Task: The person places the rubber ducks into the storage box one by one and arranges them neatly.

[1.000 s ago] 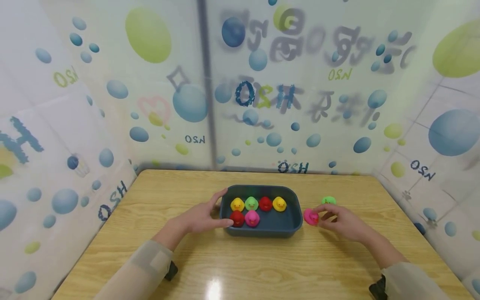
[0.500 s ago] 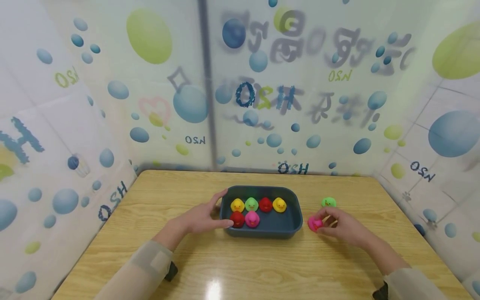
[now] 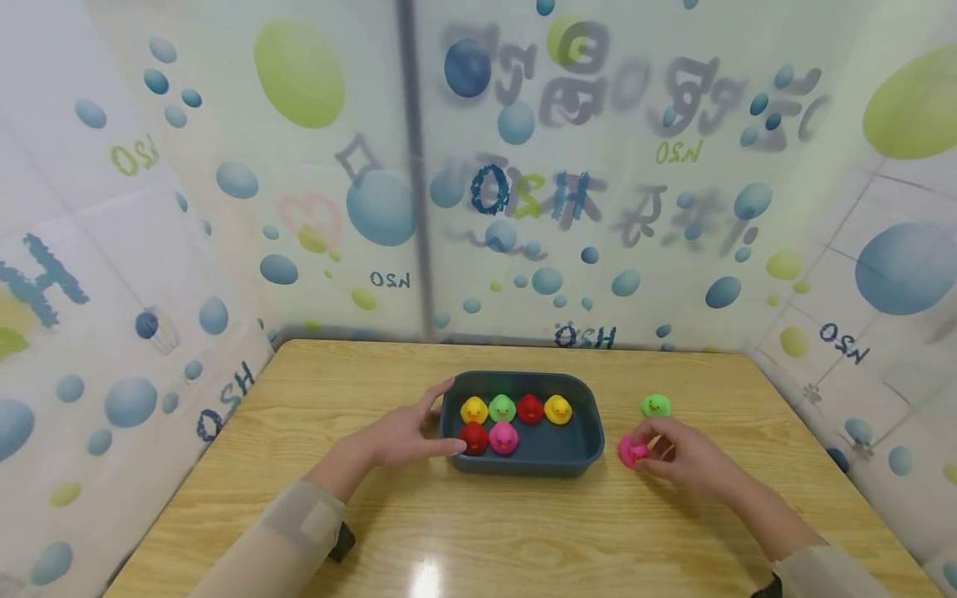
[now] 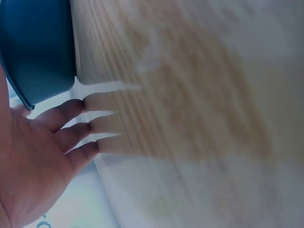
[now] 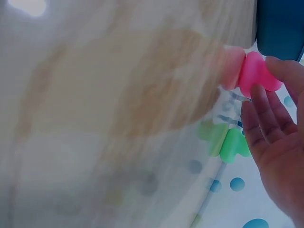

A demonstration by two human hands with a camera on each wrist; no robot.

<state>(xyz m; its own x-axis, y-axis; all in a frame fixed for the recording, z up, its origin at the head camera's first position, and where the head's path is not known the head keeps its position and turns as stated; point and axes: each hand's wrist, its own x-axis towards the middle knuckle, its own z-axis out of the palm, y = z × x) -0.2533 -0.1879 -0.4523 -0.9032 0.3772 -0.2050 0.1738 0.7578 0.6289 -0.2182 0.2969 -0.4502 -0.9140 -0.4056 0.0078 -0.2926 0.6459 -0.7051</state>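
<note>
A dark blue bin (image 3: 523, 467) holds several small rubber ducks: yellow, green, red and pink. My left hand (image 3: 392, 433) rests at the bin's left end, thumb over the rim and index finger at the back corner. In the left wrist view its other fingers (image 4: 71, 133) are extended, tips at the tabletop beside the bin (image 4: 40, 52). With thumb and fingers, my right hand (image 3: 691, 453) pinches a pink rubber duck (image 3: 631, 451) on the table, just right of the bin. Part of that duck is hidden by the fingers. Behind it sits a green rubber duck (image 3: 656, 405).
Everything stands on a light wooden table (image 3: 478, 531). Its back edge meets a wall covering (image 3: 523, 274) printed with blue and green bubbles, and similar sheets rise at both sides. Inside the bin, the ducks stand in two rows, with bare floor at the front right.
My right hand has moved slightly right and toward me, the pink duck shifting with it away from the bin. More of the green duck shows. My left hand and the bin stay in place.
</note>
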